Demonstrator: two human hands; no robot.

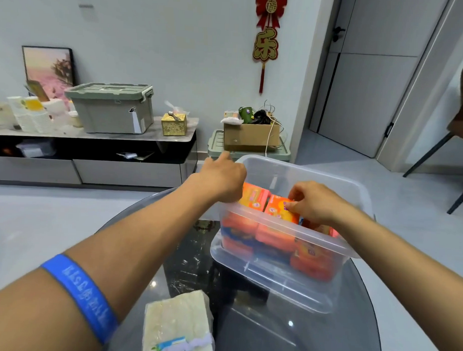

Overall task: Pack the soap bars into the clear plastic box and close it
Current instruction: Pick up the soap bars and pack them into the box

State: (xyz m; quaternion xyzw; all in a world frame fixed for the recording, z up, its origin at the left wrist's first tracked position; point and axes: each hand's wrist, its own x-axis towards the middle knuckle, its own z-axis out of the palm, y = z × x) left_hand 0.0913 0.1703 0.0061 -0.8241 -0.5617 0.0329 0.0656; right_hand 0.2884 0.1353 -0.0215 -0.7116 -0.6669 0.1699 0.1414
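A clear plastic box [279, 290] stands open on a round glass table, filled with several orange-wrapped soap bars. My left hand [221, 179] is over the box's left rim, fingers curled on an orange soap bar [253, 198] at the top of the stack. My right hand [316, 202] reaches in from the right and pinches another orange soap bar [279, 209] lying beside the first. More bars [275, 237] show through the near wall. No lid is in view.
A pale wrapped block with a blue label [176, 328] lies on the glass table [298, 340] near its front edge. Behind stand a low cabinet with a green bin [112, 109], a cardboard box [250, 136] on the floor, and chair legs [460, 194] at right.
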